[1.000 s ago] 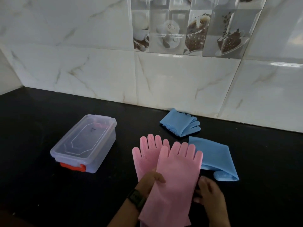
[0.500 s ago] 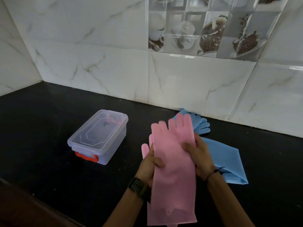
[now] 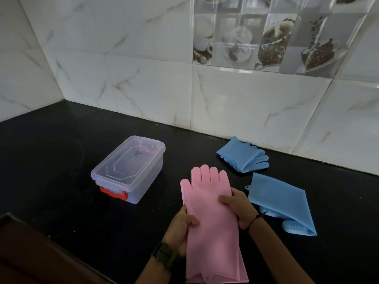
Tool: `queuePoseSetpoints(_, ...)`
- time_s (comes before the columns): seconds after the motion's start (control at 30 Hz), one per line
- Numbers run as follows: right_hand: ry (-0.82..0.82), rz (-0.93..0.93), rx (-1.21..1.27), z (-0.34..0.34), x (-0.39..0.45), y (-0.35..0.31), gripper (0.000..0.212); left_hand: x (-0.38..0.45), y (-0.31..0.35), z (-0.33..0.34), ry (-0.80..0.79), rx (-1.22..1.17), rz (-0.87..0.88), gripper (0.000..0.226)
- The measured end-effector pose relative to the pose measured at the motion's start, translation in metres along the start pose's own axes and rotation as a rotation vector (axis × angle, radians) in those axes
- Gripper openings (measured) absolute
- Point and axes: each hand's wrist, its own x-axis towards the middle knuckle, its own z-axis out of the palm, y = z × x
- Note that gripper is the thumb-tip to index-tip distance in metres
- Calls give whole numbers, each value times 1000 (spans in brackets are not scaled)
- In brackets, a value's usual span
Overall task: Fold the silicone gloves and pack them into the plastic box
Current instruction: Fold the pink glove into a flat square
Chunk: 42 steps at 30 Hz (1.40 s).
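Observation:
Two pink silicone gloves (image 3: 211,218) lie stacked one on the other on the black counter, fingers pointing away from me. My left hand (image 3: 181,228) grips their left edge and my right hand (image 3: 238,206) grips the right edge near the palm. A clear plastic box (image 3: 129,169) with its lid closed and an orange latch stands to the left. One blue glove (image 3: 244,155) lies folded by the wall. A second blue glove (image 3: 281,201) lies folded just right of my right hand.
The black counter (image 3: 51,160) meets a white tiled wall (image 3: 143,89) behind and at the left. A dark wooden edge (image 3: 30,253) runs along the near left.
The upper pink glove has been slid over the lower one, so the pair now lies aligned. My right hand has moved up from the cuff to the glove's right edge.

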Motion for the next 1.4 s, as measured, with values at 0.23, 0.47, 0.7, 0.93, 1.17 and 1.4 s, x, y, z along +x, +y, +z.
queuePoseSetpoints(0.23,-64,138,-97,-7,-27,10,59,-22,0,-2,131,261,-203,69)
queuePoseSetpoints(0.47,-108,257,-168,-25,-76,33,87,-44,-15,-2,205,757,-98,66)
queuePoseSetpoints(0.7,32,93,-420,-16,-93,46,66,-65,-33,0,293,1160,55,56)
queuePoseSetpoints(0.93,82,-145,-797,-2,-100,51,50,-74,-27,1,328,1477,66,48)
queuePoseSetpoints(1.17,181,-230,-1116,-6,-102,61,46,-65,-25,-13,171,1886,219,52)
queuePoseSetpoints(1.4,-228,-714,-1547,-54,-113,77,46,-44,1,-44,-464,2406,838,44)
